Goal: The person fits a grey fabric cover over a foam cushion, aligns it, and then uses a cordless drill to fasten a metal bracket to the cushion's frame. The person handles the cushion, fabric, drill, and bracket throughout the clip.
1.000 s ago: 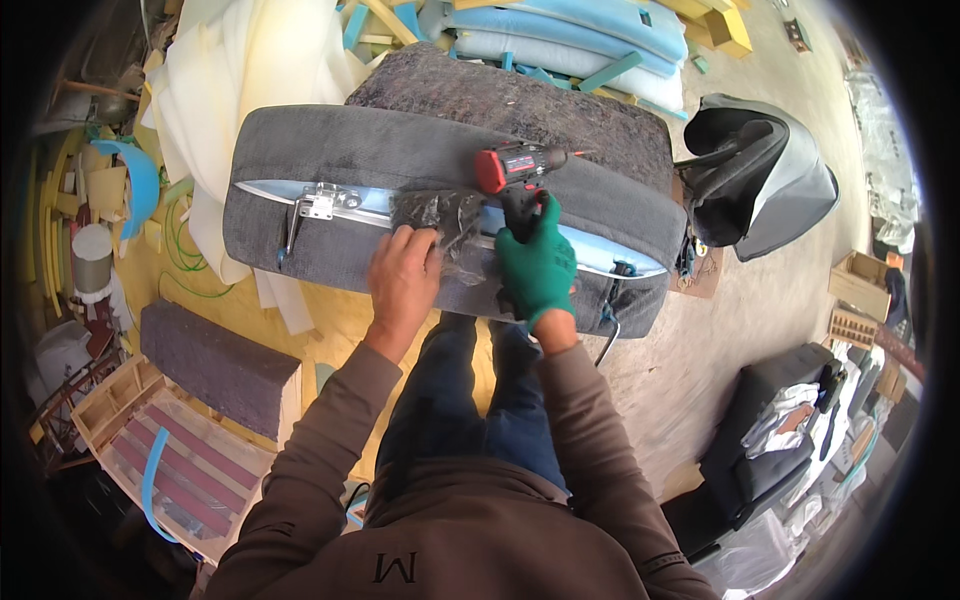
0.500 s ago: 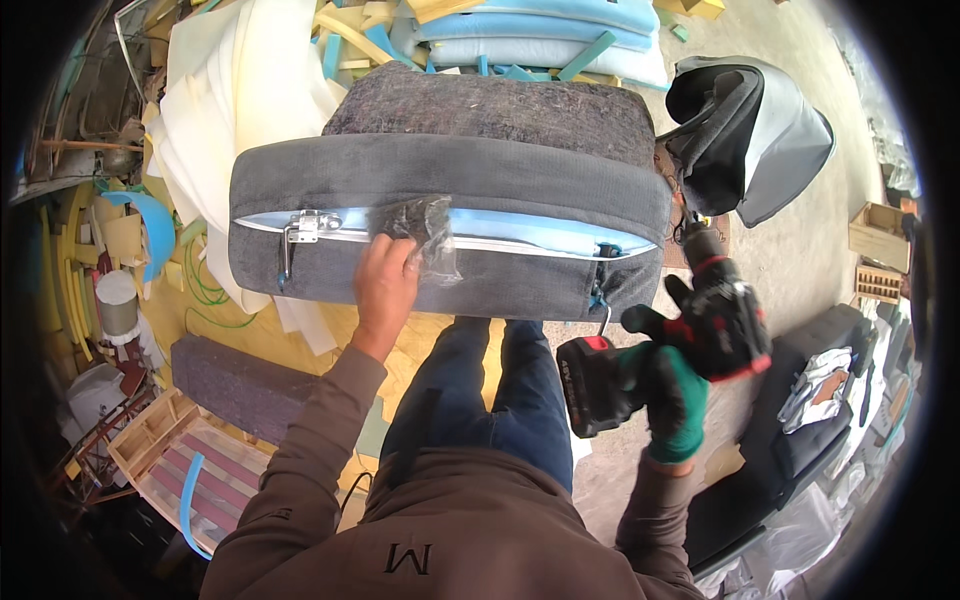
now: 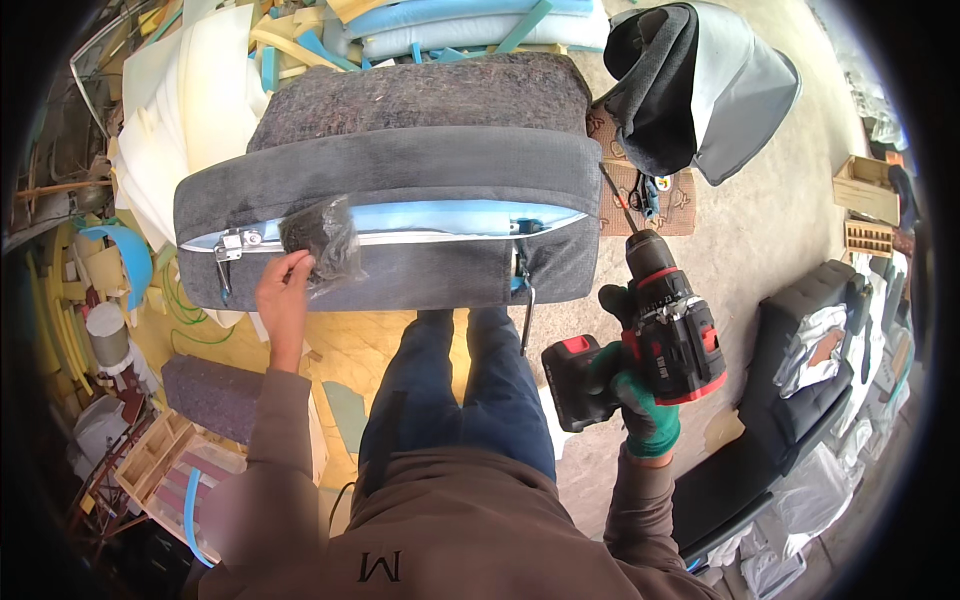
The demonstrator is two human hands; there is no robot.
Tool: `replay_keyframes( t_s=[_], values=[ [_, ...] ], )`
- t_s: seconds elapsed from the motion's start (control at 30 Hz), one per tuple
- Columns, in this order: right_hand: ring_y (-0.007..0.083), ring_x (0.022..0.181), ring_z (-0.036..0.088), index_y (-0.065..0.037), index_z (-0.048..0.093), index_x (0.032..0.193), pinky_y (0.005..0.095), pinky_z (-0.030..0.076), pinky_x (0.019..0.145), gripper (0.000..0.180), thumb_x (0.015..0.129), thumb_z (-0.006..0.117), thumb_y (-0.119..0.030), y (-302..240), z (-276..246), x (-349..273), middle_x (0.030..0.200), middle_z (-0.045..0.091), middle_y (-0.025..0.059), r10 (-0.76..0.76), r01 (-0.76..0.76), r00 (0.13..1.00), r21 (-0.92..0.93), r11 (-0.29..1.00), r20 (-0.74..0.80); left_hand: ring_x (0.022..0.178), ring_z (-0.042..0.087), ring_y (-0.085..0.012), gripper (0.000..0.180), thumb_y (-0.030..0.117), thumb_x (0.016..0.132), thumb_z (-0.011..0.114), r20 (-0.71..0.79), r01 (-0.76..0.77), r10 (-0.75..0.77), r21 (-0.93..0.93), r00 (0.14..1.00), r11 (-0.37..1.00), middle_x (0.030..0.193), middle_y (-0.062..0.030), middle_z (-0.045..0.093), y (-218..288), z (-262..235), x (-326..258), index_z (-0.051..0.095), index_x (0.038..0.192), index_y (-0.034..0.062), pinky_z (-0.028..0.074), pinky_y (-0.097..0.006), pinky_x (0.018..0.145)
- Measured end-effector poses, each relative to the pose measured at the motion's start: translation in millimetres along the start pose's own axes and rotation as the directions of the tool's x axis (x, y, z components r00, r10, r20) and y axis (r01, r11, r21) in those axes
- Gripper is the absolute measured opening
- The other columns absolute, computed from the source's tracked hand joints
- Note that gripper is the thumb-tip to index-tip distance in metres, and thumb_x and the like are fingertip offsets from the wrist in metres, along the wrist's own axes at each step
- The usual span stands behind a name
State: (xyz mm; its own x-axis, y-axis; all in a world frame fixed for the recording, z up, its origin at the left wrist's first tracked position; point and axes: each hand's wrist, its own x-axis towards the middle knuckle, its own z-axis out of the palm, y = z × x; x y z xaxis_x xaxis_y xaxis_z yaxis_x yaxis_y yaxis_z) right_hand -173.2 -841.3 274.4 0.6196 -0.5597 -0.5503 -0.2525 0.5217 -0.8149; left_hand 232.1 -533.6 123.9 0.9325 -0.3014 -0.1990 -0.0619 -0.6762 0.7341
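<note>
Bare, my left hand (image 3: 284, 295) pinches the edge of a clear plastic bag (image 3: 325, 245) with dark contents, held over a grey upholstered cushion (image 3: 400, 160). Along the cushion runs an open slit with white edging, and blue lining (image 3: 430, 217) shows inside it. A metal hinge bracket (image 3: 236, 242) is set near the slit's left end. Another, darker bracket (image 3: 524, 228) with a bent rod is at its right end. In its green glove, my right hand (image 3: 640, 400) is closed round the handle of a black and red cordless drill (image 3: 670, 325), whose long bit points away from me.
Behind the cushion lies a mottled dark block (image 3: 430, 100). Scissors (image 3: 652, 192) rest on a patterned brown mat (image 3: 680, 212), with a folded grey cover (image 3: 740, 90) beyond. White foam sheets (image 3: 185, 130) are piled at left. A wooden frame (image 3: 170, 465) stands at lower left, a black tufted seat (image 3: 790, 370) at right.
The cushion and surroundings have shifted left in view. My left hand still holds the bag. The drill has turned more upright, and its bit now shows beside the cushion's right end.
</note>
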Motion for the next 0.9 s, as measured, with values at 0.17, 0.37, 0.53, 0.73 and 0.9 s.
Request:
replay_keyframes(
  t_s=[0.17,0.37,0.53,0.73,0.9],
  values=[
    [0.0235,0.117,0.074,-0.002,0.07,0.149,0.0413,0.061,0.101,0.065,0.092,0.094,-0.022,10.2,-22.5,5.6,0.129,0.079,0.0084,0.005,-0.007,1.0,-0.078,0.997,-0.022,0.086,0.07,-0.0094,0.022,0.016,0.112,0.077,-0.036,0.225,-0.232,-0.141,0.972,0.964,0.103,-0.0011,0.078,0.7,-7.5,-4.3,0.082,0.128,0.0018,0.056,-0.027,0.078],
    [0.0342,0.116,0.078,-0.019,0.08,0.136,0.0491,0.062,0.101,0.055,0.084,0.094,-0.028,-3.5,-44.8,9.2,0.127,0.08,0.0087,-0.29,0.362,0.922,-0.834,0.416,0.255,0.099,0.075,-0.0119,0.019,0.014,0.117,0.071,-0.042,0.047,-0.068,-0.369,0.997,0.928,0.12,-0.0068,0.081,83.4,16.1,-38.6,0.074,0.133,0.0043,0.061,-0.029,0.088],
    [0.0355,0.124,0.08,-0.02,0.082,0.14,0.0531,0.063,0.112,0.059,0.082,0.095,-0.024,12.8,-51.4,5.0,0.134,0.082,0.0084,-0.394,0.613,0.775,-0.74,0.278,0.494,0.11,0.08,-0.0218,0.02,0.018,0.12,0.067,0.473,0.464,-0.148,-0.671,0.869,0.578,0.122,-0.0135,0.08,143.1,115.0,-98.9,0.072,0.133,0.0031,0.067,-0.038,0.098],
    [0.0374,0.125,0.079,-0.02,0.083,0.141,0.0566,0.061,0.115,0.063,0.08,0.098,-0.028,36.1,-54.6,-4.2,0.134,0.082,0.0091,-0.361,0.575,0.818,-0.646,0.502,0.448,0.109,0.082,-0.0271,0.025,0.025,0.123,0.063,0.662,0.643,-0.088,-0.675,0.745,0.362,0.122,-0.015,0.08,150.0,150.5,-109.0,0.07,0.133,0.0038,0.067,-0.043,0.101],
    [0.0396,0.126,0.078,-0.018,0.083,0.14,0.0583,0.059,0.117,0.061,0.082,0.098,-0.03,40.5,-45.7,-3.4,0.136,0.081,0.0097,-0.34,0.555,0.832,-0.636,0.536,0.439,0.112,0.082,-0.0281,0.023,0.027,0.124,0.06,0.73,0.675,-0.003,-0.63,0.683,0.384,0.121,-0.0134,0.079,148.5,144.6,-106.3,0.069,0.13,0.0066,0.068,-0.041,0.098]
  ],
)
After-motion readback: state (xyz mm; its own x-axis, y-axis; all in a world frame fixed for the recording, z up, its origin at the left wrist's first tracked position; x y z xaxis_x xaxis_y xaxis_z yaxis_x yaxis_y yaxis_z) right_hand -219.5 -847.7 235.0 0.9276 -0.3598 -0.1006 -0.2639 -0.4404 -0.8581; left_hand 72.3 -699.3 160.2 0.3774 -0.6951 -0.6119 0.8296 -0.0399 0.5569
